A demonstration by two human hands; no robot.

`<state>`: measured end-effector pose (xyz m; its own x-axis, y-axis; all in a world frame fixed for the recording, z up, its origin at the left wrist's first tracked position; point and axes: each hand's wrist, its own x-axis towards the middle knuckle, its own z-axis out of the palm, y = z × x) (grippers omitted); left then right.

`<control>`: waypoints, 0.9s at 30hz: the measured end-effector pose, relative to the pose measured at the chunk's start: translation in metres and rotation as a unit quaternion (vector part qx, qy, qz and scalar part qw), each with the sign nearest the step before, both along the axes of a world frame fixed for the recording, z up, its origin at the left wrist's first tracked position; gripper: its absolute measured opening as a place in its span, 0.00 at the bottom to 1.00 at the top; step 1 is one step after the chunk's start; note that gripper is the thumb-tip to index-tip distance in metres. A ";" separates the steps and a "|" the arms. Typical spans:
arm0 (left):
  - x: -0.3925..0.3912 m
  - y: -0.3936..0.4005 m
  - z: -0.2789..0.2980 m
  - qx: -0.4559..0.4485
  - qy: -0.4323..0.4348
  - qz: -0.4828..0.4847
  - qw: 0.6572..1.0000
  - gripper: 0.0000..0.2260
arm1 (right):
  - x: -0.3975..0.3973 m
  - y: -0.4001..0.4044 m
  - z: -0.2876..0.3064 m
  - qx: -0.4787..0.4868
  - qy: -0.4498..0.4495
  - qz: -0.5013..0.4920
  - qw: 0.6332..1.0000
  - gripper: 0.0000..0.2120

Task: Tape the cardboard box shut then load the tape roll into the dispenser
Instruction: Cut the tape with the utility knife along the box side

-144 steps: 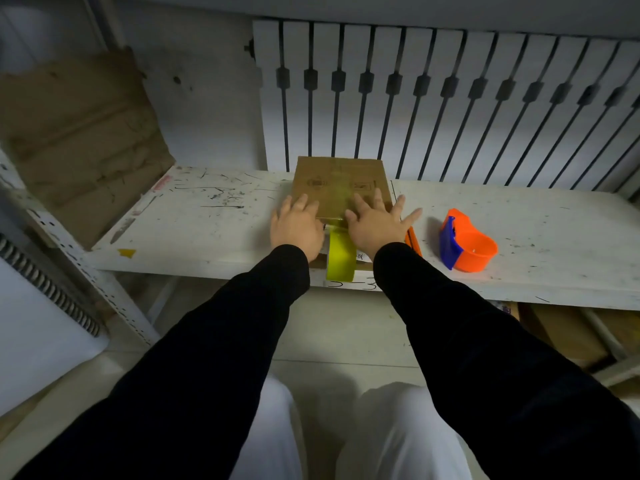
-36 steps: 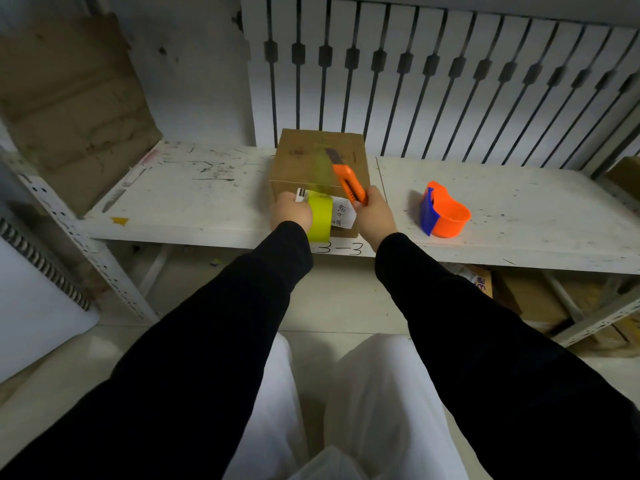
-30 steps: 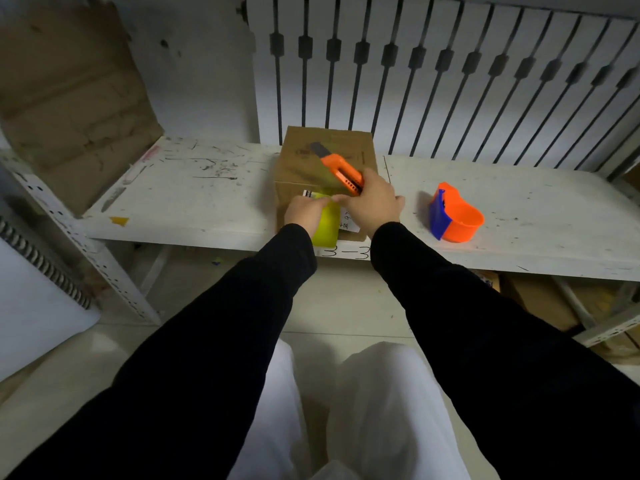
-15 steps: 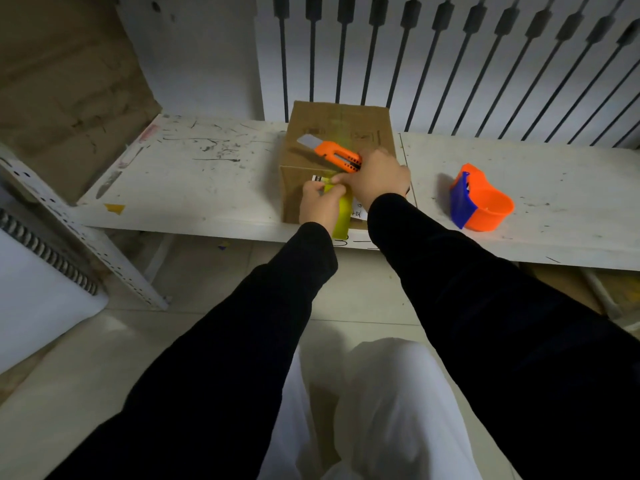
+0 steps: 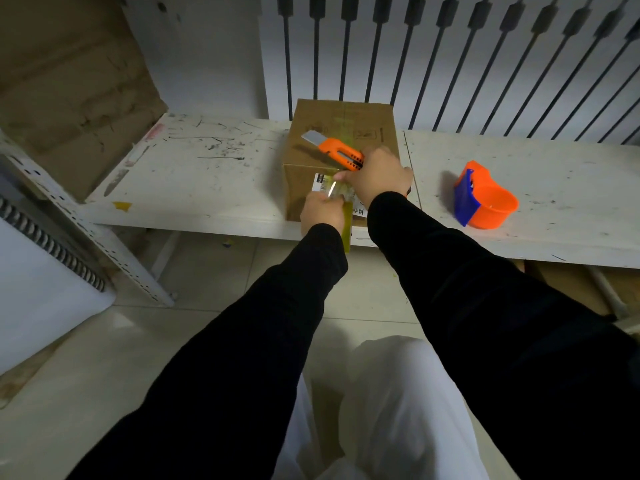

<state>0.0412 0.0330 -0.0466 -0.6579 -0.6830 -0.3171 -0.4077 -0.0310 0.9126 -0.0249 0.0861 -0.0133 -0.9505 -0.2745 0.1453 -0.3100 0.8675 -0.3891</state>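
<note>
Shelf (image 5: 207, 181) carries my box (image 5: 343, 133) at its front edge, within reach; dispenser (image 5: 485, 199) waits well apart; left hand (image 5: 320, 213) grips the tape roll (image 5: 346, 226) taut; right hand (image 5: 377, 178) clenches the knife (image 5: 337, 154) for cutting.

box (image 5: 341, 133) on shelf (image 5: 214, 188) | dispenser (image 5: 486, 195) right | cutter (image 5: 337, 154) seemingly above box

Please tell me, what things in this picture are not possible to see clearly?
- Tape roll, head view: the left hand covers most of it.
- Where the knife meets the tape: the right hand hides it.
- Label on the box: print too small, partly behind both hands.
- Dispenser: its teeth are too small to make out.
</note>
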 end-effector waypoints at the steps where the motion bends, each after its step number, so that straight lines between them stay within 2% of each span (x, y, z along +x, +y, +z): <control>1: -0.001 0.000 0.000 -0.006 -0.006 -0.002 1.000 0.15 | 0.001 0.000 0.000 0.000 -0.002 -0.001 1.000 0.23; 6: -0.003 0.001 -0.003 0.007 0.028 -0.003 1.000 0.11 | 0.001 0.000 0.005 -0.007 -0.033 0.006 0.999 0.23; 9: -0.002 0.002 -0.002 0.046 0.067 0.015 0.997 0.12 | 0.000 0.003 0.011 -0.092 -0.119 0.057 0.987 0.28; 11: -0.001 0.001 0.001 0.054 0.060 0.019 0.997 0.14 | -0.001 0.009 0.012 -0.156 -0.113 0.072 0.979 0.29; 12: -0.002 0.000 0.003 0.051 0.053 0.018 0.997 0.14 | 0.002 0.014 0.014 -0.156 -0.087 0.069 0.981 0.27; 15: 0.000 0.000 0.009 0.035 0.029 0.004 0.999 0.15 | 0.005 0.034 0.015 -0.086 0.013 0.062 0.994 0.17; 17: 0.003 0.001 0.013 0.035 0.013 -0.002 0.999 0.15 | 0.010 0.045 0.013 -0.042 0.051 0.075 0.995 0.13; 22: 0.007 -0.001 0.016 0.029 0.011 0.008 0.999 0.17 | 0.018 0.057 0.003 0.048 0.090 0.075 0.992 0.13; 27: 0.009 0.000 0.013 0.034 0.003 0.019 0.999 0.17 | 0.020 0.057 0.001 0.093 0.126 0.073 0.985 0.13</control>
